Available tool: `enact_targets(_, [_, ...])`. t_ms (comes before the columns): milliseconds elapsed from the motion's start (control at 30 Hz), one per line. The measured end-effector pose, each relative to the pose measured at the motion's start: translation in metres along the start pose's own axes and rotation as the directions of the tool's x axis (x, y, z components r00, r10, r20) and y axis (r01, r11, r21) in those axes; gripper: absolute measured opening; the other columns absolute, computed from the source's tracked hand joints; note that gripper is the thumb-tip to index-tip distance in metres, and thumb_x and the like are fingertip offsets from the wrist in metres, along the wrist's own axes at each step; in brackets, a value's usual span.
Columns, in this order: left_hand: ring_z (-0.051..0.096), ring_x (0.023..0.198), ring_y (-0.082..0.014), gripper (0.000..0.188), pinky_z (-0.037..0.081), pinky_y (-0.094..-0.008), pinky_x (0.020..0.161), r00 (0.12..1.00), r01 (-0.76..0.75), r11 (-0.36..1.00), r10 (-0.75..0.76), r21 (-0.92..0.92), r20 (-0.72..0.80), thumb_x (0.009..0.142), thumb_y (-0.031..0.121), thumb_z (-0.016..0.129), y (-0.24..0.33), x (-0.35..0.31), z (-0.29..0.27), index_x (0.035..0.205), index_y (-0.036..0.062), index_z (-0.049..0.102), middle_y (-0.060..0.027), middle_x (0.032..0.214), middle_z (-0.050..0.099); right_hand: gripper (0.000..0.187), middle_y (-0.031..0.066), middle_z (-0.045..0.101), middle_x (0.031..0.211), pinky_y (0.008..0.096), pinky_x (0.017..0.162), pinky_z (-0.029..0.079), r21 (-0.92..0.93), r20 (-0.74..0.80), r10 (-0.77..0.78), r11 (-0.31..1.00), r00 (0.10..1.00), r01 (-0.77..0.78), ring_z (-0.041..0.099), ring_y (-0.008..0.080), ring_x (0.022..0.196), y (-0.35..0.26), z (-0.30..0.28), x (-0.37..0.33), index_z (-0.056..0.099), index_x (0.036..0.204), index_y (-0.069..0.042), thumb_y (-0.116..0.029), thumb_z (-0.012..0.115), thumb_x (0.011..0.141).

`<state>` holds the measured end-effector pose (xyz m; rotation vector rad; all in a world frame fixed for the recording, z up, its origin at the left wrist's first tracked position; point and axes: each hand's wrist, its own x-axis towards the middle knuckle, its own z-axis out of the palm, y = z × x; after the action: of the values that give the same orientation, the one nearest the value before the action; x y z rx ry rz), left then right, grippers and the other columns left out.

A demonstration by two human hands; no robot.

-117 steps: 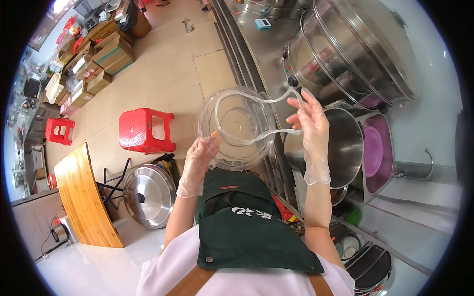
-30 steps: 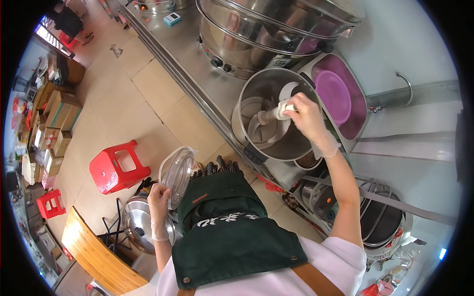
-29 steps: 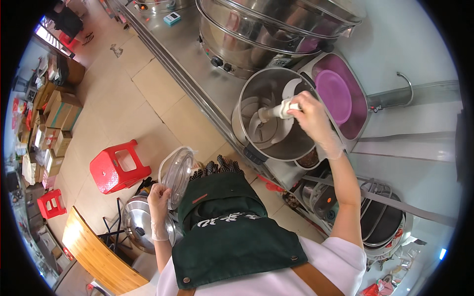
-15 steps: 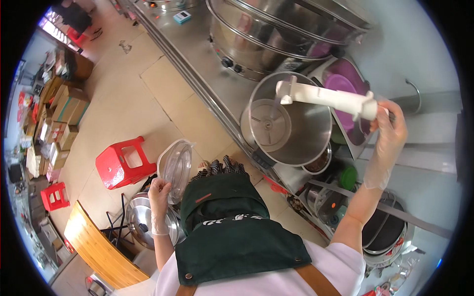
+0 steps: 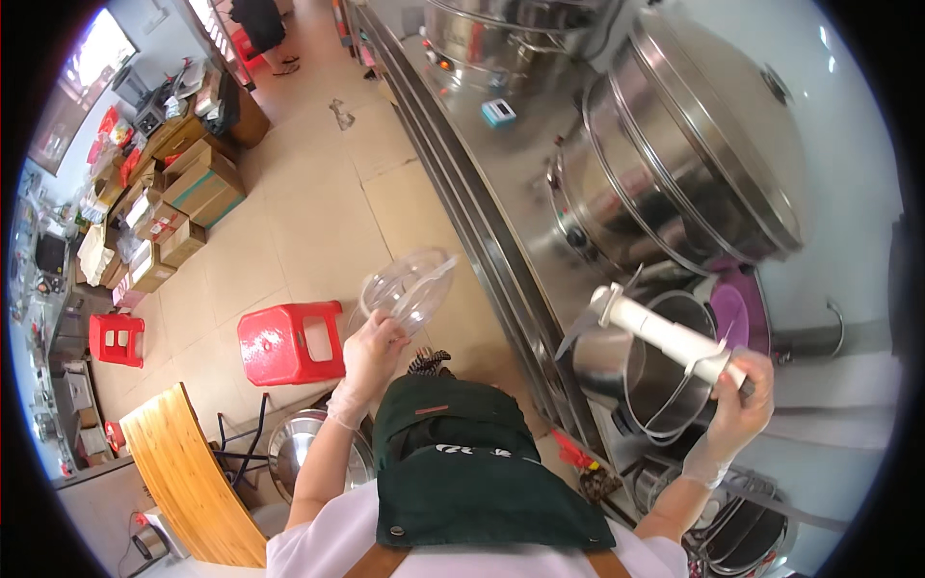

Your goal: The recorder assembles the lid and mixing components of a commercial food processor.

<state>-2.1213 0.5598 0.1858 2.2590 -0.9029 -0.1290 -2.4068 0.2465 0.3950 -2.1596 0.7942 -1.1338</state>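
Observation:
My left hand [image 5: 374, 352], in a clear glove, is closed on the edge of a transparent plastic lid [image 5: 419, 289]. I hold this lid tilted over the floor, in front of my apron. In my gloved right hand [image 5: 740, 400] is one end of a white blade shaft [image 5: 665, 332]. Thin metal blades stick out near its far end, and another curved blade sits close to my fingers. The shaft lies across the view of a deep metal mixing bowl [image 5: 599, 361] on the counter, hiding part of the bowl's mouth.
Large steel steamers [image 5: 665, 164] stand on the steel counter [image 5: 472, 159] beyond the bowl. A purple basin [image 5: 734, 313] is beside it, against the wall. Red stools [image 5: 279, 342], a wooden board [image 5: 183, 472] and cardboard boxes [image 5: 207, 183] are to my left. Far off stands another person [image 5: 260, 29].
My left hand has risen with the lid, away from my side. My right hand has come lower and nearer with the shaft, whose blades now show plainly. The whole view has turned.

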Motion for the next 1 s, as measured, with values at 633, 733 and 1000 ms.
enact_targets(633, [0.063,0.081,-0.0226,0.02,0.052,-0.0349,0.066,0.956,-0.226,0.934,0.268,0.276,-0.122,0.073,0.017,0.073,-0.126,0.291,-0.071,0.085,0.0078,0.062,-0.0036,0.094,0.058,0.023,0.0134,0.062,0.089,0.0351,0.068,0.052,-0.026,0.336,-0.071,0.996,0.939,0.085,0.064,0.0297,0.076,0.005,0.348,0.083,0.06,0.091,-0.002,-0.004,0.077,0.075])
enact_targets(733, [0.062,0.08,-0.0213,0.018,0.052,-0.0349,0.066,0.963,-0.148,0.946,0.204,0.29,-0.177,0.074,0.017,0.072,-0.158,0.32,-0.087,0.085,0.0082,0.061,-0.0028,0.093,0.057,0.021,0.0131,0.062,0.088,0.0356,0.064,0.052,0.07,0.429,-0.138,0.99,0.893,0.119,0.065,0.0289,0.073,0.01,0.428,0.127,0.06,0.09,-0.002,-0.006,0.076,0.077])
enact_targets(1000, [0.06,0.075,-0.0199,0.013,0.051,-0.0345,0.062,0.973,-0.018,0.918,0.108,0.397,-0.205,0.075,0.017,0.07,-0.252,0.407,-0.138,0.081,0.0098,0.062,-0.002,0.088,0.056,0.023,0.0108,0.062,0.087,0.0369,0.06,0.051,0.269,0.569,-0.328,0.941,0.754,0.206,0.063,0.0282,0.068,-0.011,0.635,0.229,0.057,0.094,-0.006,-0.011,0.075,0.08])
